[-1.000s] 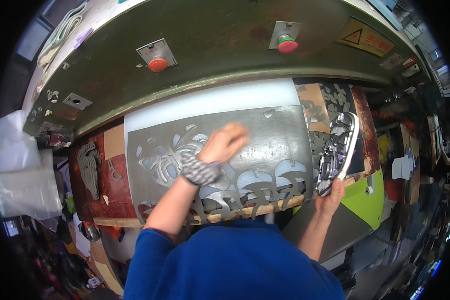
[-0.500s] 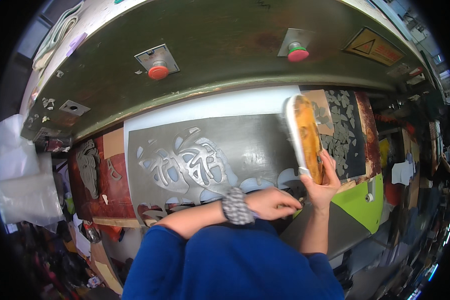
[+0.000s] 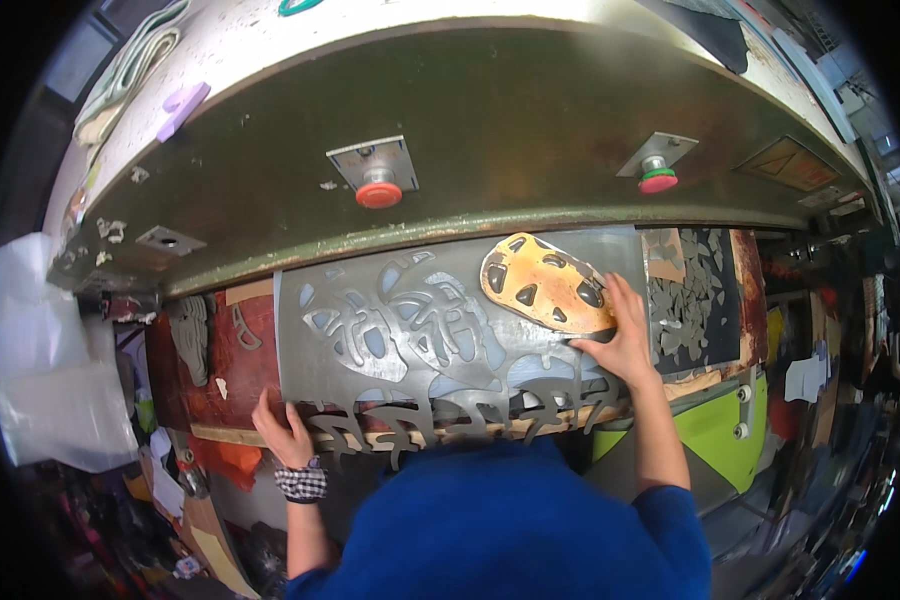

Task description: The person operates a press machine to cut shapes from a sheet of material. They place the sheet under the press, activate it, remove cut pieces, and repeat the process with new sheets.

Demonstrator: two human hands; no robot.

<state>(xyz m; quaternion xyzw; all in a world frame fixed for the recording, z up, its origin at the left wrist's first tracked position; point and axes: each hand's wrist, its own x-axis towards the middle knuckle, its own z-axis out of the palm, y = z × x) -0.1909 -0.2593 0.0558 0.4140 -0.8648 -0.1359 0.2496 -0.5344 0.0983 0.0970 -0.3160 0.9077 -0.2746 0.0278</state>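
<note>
Pressing down with my right hand, I have its fingers spread flat against the lower right edge of an oval orange-brown cutting die with dark teardrop openings; the hand is open, not wrapped around it. That die lies on the upper right part of a grey sheet already full of cut-out shapes, with pale blue showing through the holes. My left hand sits at the sheet's lower left corner, fingers curled over the edge of the sheet and the wooden strip beneath it, gripping lightly; a checked band is on that wrist. The sheet rests on the counter of a press, reddish and worn where bare. Above it hangs the heavy olive-green press head, with two red buttons on metal plates. Right of the sheet lies a dark patch of scrap offcuts.
</note>
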